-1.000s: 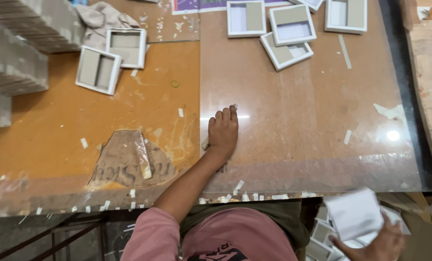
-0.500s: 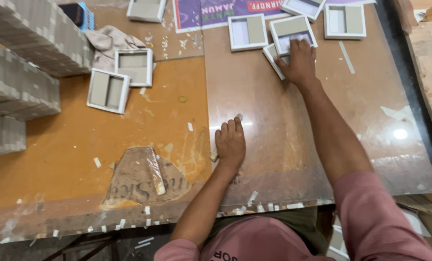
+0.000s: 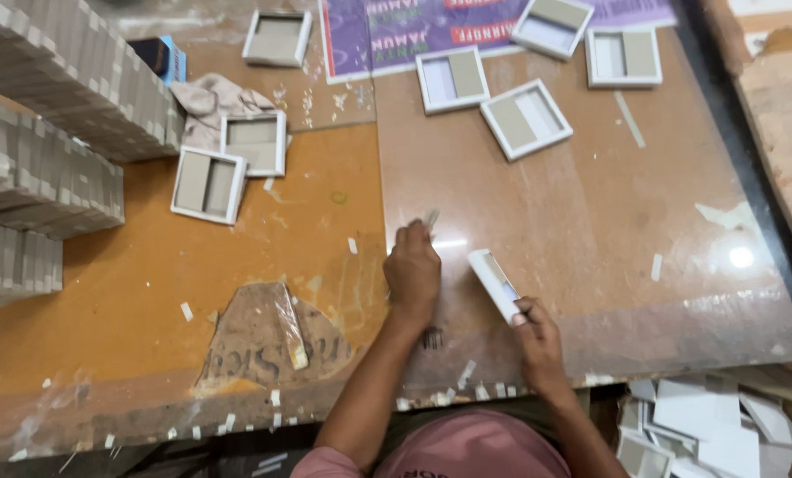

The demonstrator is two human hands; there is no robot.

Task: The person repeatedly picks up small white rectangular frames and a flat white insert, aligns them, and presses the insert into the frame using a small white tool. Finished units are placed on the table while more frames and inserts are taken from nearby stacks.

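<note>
My right hand (image 3: 537, 341) grips a small white box tray (image 3: 495, 283) by its near end and holds it on edge just above the glossy brown table (image 3: 608, 230). My left hand (image 3: 413, 270) rests fist-like on the table a little to the left of that tray, fingers curled; something thin may stick out past its knuckles, too blurred to tell. Several more shallow white trays with grey card bottoms lie farther away, such as one (image 3: 526, 119) in the middle and one (image 3: 208, 184) on the orange part at the left.
Tall stacks of grey-and-white trays (image 3: 42, 150) fill the left side. A crumpled cloth (image 3: 205, 102) and a purple printed sheet (image 3: 413, 31) lie at the far edge. White card pieces (image 3: 714, 425) are piled below the table at the right. Paper scraps dot the near edge.
My right hand went from the far trays back to the near edge, now holding one tray on edge. My left hand curled from flat into a fist.
</note>
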